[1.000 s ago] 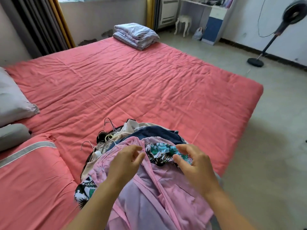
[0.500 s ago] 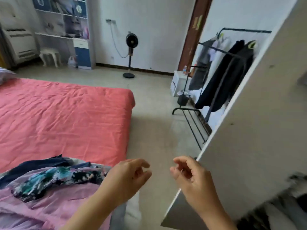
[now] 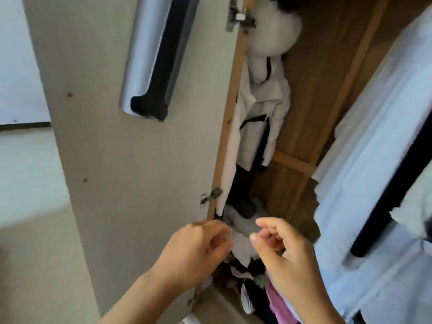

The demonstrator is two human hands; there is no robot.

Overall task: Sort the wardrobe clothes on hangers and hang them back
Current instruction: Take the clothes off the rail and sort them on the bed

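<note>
I face an open wardrobe (image 3: 315,90). Inside hangs a white jacket with black straps (image 3: 261,113). Below it, crumpled clothes (image 3: 240,237) lie heaped on the wardrobe floor, and a pink garment (image 3: 278,307) shows at the bottom. My left hand (image 3: 194,251) and my right hand (image 3: 287,256) hover side by side in front of the heap. Their fingers are loosely curled and I see nothing held in either. A pale blue garment with a dark stripe (image 3: 364,183) hangs at the right.
The beige wardrobe door (image 3: 140,183) stands open at the left, with a long silver and black handle (image 3: 152,54) and metal hinges (image 3: 210,198) on its edge. Wall and floor show left of the door.
My view has swung from the bed and its clothes pile, past the room, to the open wardrobe. Both hands stay raised and empty in front of me.
</note>
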